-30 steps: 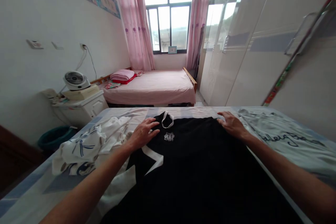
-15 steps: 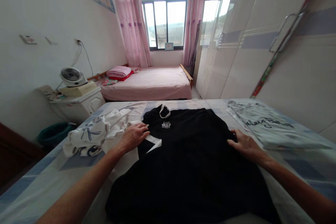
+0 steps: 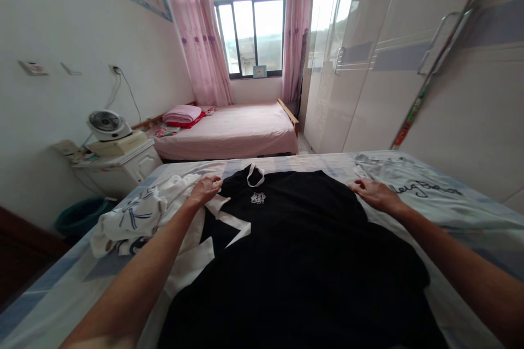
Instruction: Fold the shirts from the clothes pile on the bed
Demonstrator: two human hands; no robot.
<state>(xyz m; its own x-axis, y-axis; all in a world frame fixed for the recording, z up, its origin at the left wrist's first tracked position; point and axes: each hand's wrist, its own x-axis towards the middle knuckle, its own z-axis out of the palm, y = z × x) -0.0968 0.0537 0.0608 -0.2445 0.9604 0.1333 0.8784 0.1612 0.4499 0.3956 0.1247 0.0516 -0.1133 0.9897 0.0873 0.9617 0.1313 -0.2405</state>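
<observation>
A black shirt point(image 3: 295, 262) lies spread on the near bed, with a white collar band point(image 3: 256, 176), a small white chest print and a white jagged trim on its left side. My left hand point(image 3: 207, 189) has its fingers closed at the shirt's upper left edge. At the upper right edge, the fingers of my right hand point(image 3: 375, 194) pinch the black cloth. Beside my left forearm sits a crumpled white garment point(image 3: 137, 215) with dark blue markings. A pale grey-green garment point(image 3: 426, 191) with dark lettering lies flat beyond my right hand.
The near bed has a blue and white sheet point(image 3: 36, 305). Behind it stands a pink-covered bed point(image 3: 241, 128). A fan point(image 3: 108, 124) rests on a box on a white cabinet point(image 3: 141, 166) to the left, above a green bin point(image 3: 82, 215). Wardrobe doors point(image 3: 380, 103) line the right side.
My left hand has moved up and left from the white-trimmed part of the shirt to its upper edge. My right hand has slid farther up along the right edge. The view has shifted slightly.
</observation>
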